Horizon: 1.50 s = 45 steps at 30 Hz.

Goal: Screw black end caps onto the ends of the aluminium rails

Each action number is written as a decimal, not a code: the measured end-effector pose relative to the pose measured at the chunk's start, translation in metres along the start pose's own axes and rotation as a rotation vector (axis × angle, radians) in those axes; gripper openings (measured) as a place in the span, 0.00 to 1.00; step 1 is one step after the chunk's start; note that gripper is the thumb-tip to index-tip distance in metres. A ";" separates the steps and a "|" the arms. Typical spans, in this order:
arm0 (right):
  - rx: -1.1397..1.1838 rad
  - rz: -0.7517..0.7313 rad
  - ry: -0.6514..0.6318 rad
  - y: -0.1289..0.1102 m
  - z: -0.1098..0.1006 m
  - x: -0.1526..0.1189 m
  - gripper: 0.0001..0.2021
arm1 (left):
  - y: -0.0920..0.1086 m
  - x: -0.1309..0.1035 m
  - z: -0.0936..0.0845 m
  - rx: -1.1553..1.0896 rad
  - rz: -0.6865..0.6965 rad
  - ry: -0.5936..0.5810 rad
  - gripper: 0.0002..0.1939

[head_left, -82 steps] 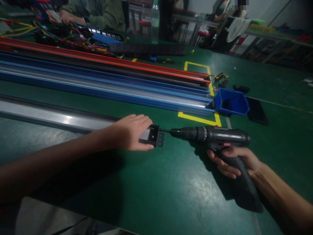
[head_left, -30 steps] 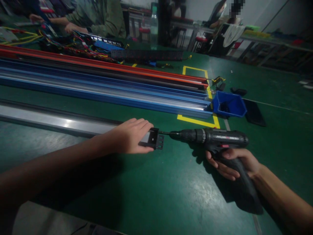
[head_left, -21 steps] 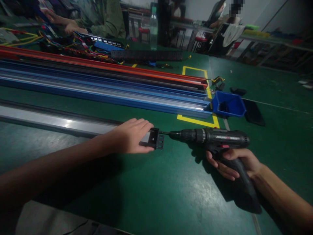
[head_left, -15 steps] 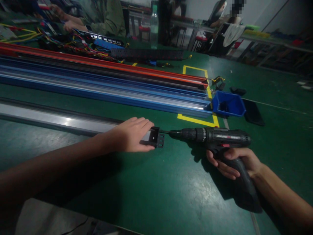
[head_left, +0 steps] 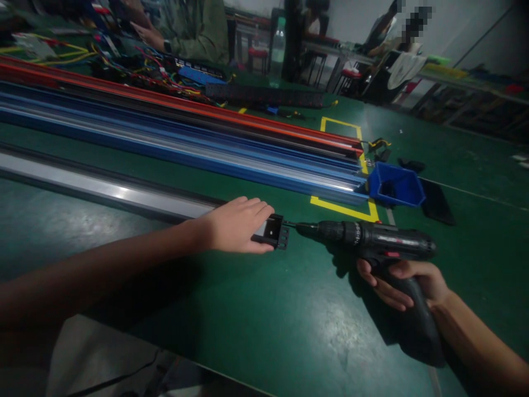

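My left hand is closed over the right end of a long silver-and-black metal profile that lies on the green table. A black end piece with small slots sits at that end, just past my fingertips. My right hand grips a black cordless drill by its handle, index finger near the trigger. The drill points left, and its thin bit meets the upper part of the end piece. Whether the bit sits in a screw is too small to tell.
Behind the profile lie long blue profiles and a red one, ending near yellow tape. A blue bin stands by a dark flat object. Farther back are bundled wires, a bottle and a seated person.
The whole scene has shifted slightly right in view as the camera turned. Both hands keep their grips, and the drill bit stays at the end piece.
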State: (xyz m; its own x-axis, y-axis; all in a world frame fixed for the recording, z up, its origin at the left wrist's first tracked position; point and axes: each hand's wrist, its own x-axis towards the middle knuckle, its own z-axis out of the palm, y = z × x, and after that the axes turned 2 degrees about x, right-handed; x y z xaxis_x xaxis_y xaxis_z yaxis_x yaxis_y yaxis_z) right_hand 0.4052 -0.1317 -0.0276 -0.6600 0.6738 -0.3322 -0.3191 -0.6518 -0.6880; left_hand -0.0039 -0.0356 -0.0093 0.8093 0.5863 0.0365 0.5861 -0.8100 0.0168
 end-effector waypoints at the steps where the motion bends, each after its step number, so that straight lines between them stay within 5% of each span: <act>1: 0.001 0.001 -0.003 0.000 0.000 0.000 0.17 | 0.000 0.000 0.000 -0.001 -0.002 0.000 0.34; 45: 0.071 -0.011 -0.041 0.003 -0.006 0.008 0.13 | -0.005 0.002 -0.007 -0.138 -0.053 -0.135 0.33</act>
State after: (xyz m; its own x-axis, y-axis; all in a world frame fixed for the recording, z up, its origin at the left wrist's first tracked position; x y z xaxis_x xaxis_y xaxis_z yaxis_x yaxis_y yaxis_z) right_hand 0.4033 -0.1266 -0.0366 -0.6832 0.6669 -0.2974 -0.3726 -0.6687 -0.6434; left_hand -0.0054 -0.0298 -0.0019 0.7805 0.6167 -0.1021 0.6249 -0.7656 0.1526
